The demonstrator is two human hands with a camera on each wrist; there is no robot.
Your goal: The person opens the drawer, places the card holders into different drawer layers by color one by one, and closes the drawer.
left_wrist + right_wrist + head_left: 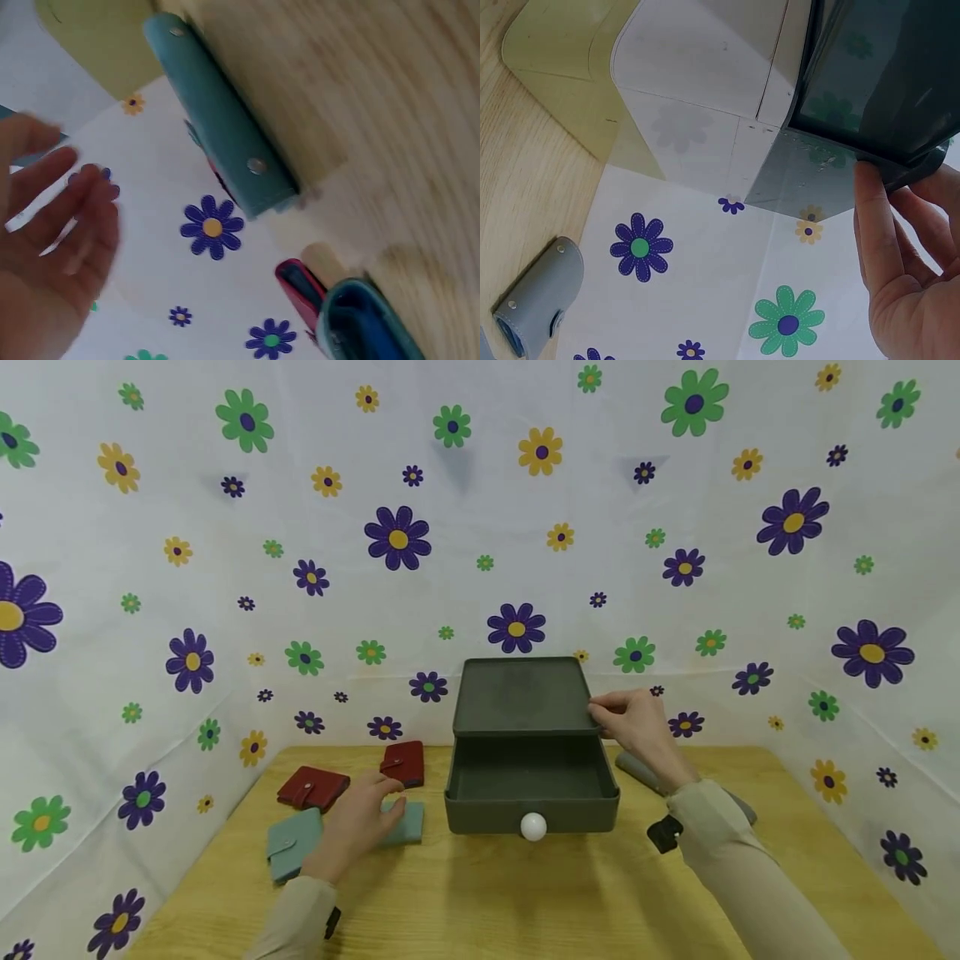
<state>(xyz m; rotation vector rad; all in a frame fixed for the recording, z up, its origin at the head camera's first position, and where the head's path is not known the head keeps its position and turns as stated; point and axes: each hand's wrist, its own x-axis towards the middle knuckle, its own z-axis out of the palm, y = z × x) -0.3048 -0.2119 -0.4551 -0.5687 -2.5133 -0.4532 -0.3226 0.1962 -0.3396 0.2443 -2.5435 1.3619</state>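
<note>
A dark grey box (pixel 532 817) with a white round knob (pixel 533 827) stands mid-table, its lid (pixel 525 695) raised at the back and its inside showing bare. My right hand (pixel 633 722) pinches the lid's right edge, thumb and fingers on either side of it in the right wrist view. Over to the left, my left hand (pixel 358 822) hovers with loosely bent fingers and holds nothing. Partly hidden by it is a teal wallet (pixel 408 823); another teal snap wallet (pixel 294 843) lies to its left. Behind them are a red wallet (pixel 313 787) and a second red wallet (pixel 403 763).
Grey wallets lie right of the box, one (pixel 637 770) beside it and another (pixel 742 807) partly behind my right forearm. A flower-patterned white cloth (pixel 465 602) hangs close behind and beside the wooden table (pixel 495 910).
</note>
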